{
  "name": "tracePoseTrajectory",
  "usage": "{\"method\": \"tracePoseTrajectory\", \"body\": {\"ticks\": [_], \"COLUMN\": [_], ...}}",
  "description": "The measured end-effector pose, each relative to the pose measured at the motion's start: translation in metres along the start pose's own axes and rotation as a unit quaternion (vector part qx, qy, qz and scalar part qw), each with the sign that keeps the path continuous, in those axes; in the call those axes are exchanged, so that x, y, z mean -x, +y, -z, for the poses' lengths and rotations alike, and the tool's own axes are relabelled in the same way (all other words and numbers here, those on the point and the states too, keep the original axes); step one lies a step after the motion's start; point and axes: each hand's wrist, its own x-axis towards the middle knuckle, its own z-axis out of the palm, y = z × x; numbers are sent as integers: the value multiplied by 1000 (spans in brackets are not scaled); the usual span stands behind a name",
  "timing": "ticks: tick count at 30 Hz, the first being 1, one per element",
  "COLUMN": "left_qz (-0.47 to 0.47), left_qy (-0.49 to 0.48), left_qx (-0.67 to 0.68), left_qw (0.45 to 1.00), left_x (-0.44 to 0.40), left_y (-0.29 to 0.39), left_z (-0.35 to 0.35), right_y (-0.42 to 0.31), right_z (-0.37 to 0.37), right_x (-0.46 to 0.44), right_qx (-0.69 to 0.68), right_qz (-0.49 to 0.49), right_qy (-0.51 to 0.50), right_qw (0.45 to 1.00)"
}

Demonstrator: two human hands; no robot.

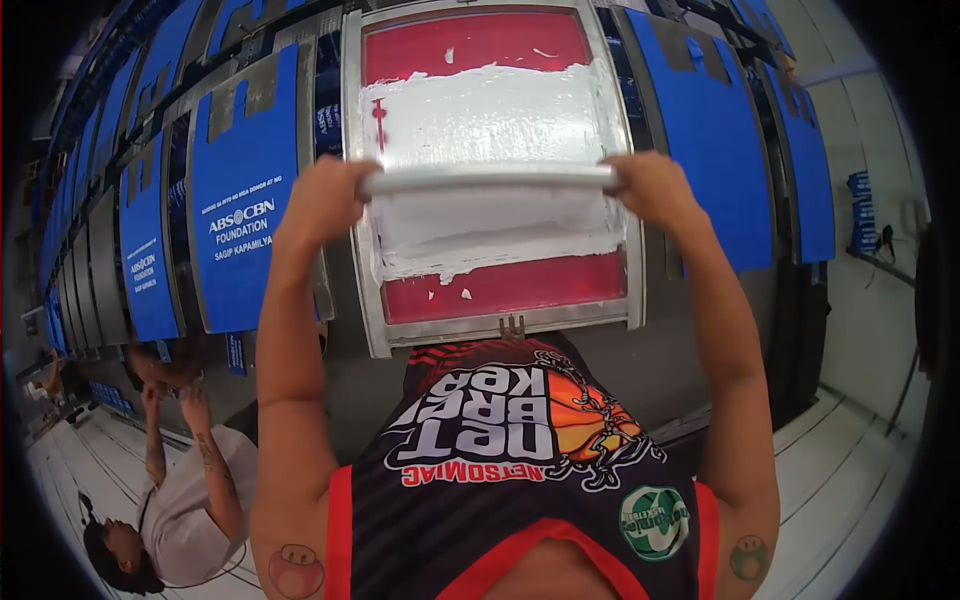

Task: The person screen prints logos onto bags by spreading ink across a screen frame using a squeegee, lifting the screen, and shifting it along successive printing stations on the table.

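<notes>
My left hand (335,195) is closed round the left end of a long pale squeegee bar (490,182). Closed round its right end is my right hand (650,188). The bar lies across a framed printing screen (374,290), over its middle. White ink (480,110) covers the central part of the mesh, above and below the bar. Red bands (480,42) show at the top and bottom of the mesh, with small white spots on them.
Blue printed fabric pieces (245,190) lie on boards to the left, and more blue pieces (710,150) lie to the right. A co-worker (195,500) in a light shirt is at the lower left, both hands raised. A blue item (862,212) hangs at the far right.
</notes>
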Motion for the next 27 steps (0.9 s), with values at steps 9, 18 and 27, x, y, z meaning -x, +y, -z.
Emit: {"method": "tracePoseTrajectory", "body": {"ticks": [9,18,27], "left_qz": [-123,50,-41], "left_qy": [304,-91,187], "left_qx": [-86,25,-46], "left_qw": [941,994,980], "left_x": [-47,90,71], "left_y": [-29,33,3], "left_z": [-103,-68,-130], "right_y": [30,4,20], "right_z": [-95,-69,-133], "right_x": [-78,67,36], "right_qx": [62,-31,12], "right_qz": [102,170,117], "right_qy": [314,119,298], "right_qw": [942,978,947]}}
